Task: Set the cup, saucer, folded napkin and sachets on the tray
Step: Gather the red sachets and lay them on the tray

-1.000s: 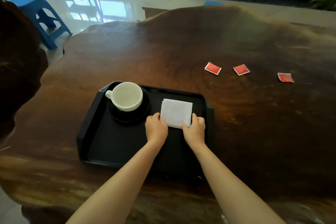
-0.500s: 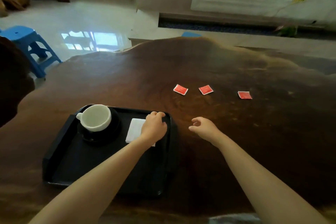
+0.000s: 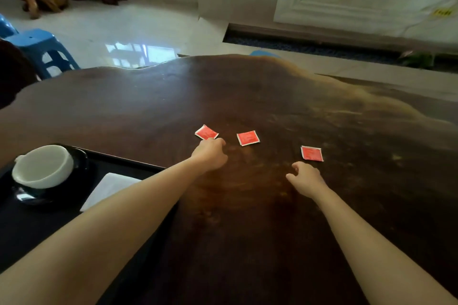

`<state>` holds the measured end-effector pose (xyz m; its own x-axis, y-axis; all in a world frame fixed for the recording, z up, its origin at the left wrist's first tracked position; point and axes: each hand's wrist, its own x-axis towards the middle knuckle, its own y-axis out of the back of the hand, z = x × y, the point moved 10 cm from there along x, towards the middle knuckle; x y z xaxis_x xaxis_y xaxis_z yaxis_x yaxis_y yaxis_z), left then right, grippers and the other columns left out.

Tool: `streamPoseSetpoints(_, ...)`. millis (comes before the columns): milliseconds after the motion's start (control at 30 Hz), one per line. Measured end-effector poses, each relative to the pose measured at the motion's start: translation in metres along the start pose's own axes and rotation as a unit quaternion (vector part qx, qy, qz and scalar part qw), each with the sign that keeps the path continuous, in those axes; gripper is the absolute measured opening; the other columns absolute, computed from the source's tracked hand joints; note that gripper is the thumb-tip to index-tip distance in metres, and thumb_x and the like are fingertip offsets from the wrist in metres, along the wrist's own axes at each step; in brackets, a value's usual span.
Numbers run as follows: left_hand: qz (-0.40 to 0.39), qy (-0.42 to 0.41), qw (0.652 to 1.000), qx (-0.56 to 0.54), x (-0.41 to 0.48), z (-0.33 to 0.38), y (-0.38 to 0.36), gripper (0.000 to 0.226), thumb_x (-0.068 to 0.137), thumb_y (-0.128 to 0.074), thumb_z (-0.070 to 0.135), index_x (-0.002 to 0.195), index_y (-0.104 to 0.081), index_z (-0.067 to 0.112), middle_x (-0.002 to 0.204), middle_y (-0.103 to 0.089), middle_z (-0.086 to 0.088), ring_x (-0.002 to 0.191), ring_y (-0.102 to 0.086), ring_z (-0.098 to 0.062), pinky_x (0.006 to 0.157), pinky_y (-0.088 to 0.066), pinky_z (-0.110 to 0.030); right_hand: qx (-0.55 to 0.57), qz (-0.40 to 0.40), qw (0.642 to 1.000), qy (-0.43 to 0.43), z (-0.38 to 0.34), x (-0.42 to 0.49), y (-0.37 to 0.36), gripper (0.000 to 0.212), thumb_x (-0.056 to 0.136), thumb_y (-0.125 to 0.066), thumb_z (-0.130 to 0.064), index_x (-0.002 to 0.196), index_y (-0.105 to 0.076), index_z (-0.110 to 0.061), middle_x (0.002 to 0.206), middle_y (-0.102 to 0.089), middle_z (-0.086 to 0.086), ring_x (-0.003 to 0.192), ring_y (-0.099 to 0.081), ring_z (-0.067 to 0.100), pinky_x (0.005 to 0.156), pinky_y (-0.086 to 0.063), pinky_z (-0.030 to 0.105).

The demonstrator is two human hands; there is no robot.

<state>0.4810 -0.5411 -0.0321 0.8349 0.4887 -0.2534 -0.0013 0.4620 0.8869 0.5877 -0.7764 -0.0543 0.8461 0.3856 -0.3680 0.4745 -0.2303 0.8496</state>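
Half a second before, your left hand (image 3: 210,153) was on the napkin (image 3: 109,188) and your right hand (image 3: 306,178) had only started away from the tray (image 3: 119,158). Now both hands had left the tray and reached toward the middle of the table (image 3: 247,230). There the left sachet (image 3: 206,132), the middle sachet (image 3: 248,138) and the right sachet (image 3: 311,153) lay in a row.

I judged the first part finished. The cup (image 3: 43,166) stood on the saucer (image 3: 29,199) in the far left part of the tray, and the napkin lay just beside them. Only the three packets remained, all on the bare wood.

Your left fingers were curled down at the near corner of the left sachet. They seemed to touch it, but I could not tell whether they already pinched it. Your right fingers were loosely curled and held nothing, just short of the right sachet. The middle sachet lay between your hands, untouched.
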Motion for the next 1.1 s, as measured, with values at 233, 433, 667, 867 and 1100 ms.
streamPoseSetpoints(233, 0.05, -0.032, 0.998, 0.029, 0.062, 0.043, -0.038, 0.059, 0.086, -0.059, 0.029, 0.137, -0.035, 0.014, 0.139, -0.043, -0.011, 0.129, -0.035, -0.031, 0.102, -0.035, -0.043, -0.092, 0.103, 0.99, 0.008, 0.058, 0.063, 0.026, 0.057, 0.092, -0.052, -0.033, 0.139, -0.031, -0.009, 0.143, -0.04, 0.01, 0.128, -0.036, 0.031, 0.099, -0.039, 0.042)
streamPoseSetpoints(433, 0.102, -0.038, 0.992, 0.058, 0.1, 0.047, -0.057, 0.063, 0.089, -0.054, 0.036, 0.142, -0.029, 0.013, 0.149, -0.032, -0.01, 0.136, -0.026, -0.031, 0.108, -0.028, -0.044, -0.121, 0.177, 0.975, 0.06, 0.072, 0.092, 0.025, 0.06, 0.093, -0.045, -0.042, 0.142, -0.031, -0.012, 0.149, -0.034, 0.006, 0.131, -0.033, 0.028, 0.105, -0.033, 0.042)
streamPoseSetpoints(667, 0.204, -0.043, 0.977, -0.047, 0.098, 0.036, -0.049, 0.05, 0.083, -0.066, 0.031, 0.127, -0.05, 0.014, 0.126, -0.054, -0.01, 0.119, -0.043, -0.028, 0.099, -0.035, -0.041, -0.034, 0.283, 0.953, 0.106, 0.087, 0.085, 0.024, 0.052, 0.087, -0.055, -0.04, 0.129, -0.051, -0.009, 0.137, -0.049, 0.009, 0.126, -0.04, 0.028, 0.104, -0.034, 0.047)
streamPoseSetpoints(867, 0.19, -0.047, 0.975, -0.103, 0.078, 0.036, -0.056, 0.057, 0.076, -0.073, 0.032, 0.127, -0.051, 0.016, 0.128, -0.054, -0.008, 0.12, -0.042, -0.025, 0.102, -0.037, -0.042, -0.022, 0.317, 0.938, 0.14, 0.083, 0.079, 0.027, 0.046, 0.083, -0.063, -0.037, 0.119, -0.059, -0.008, 0.123, -0.058, 0.012, 0.116, -0.046, 0.03, 0.096, -0.039, 0.046)
streamPoseSetpoints(1100, 0.174, -0.065, 0.98, -0.065, 0.025, 0.039, -0.075, 0.058, 0.076, -0.071, 0.037, 0.128, -0.05, 0.021, 0.129, -0.053, -0.002, 0.123, -0.04, -0.021, 0.102, -0.032, -0.04, -0.062, 0.302, 0.924, 0.224, 0.061, 0.065, 0.023, 0.042, 0.08, -0.068, -0.033, 0.111, -0.065, -0.006, 0.113, -0.065, 0.013, 0.105, -0.055, 0.029, 0.09, -0.045, 0.045)
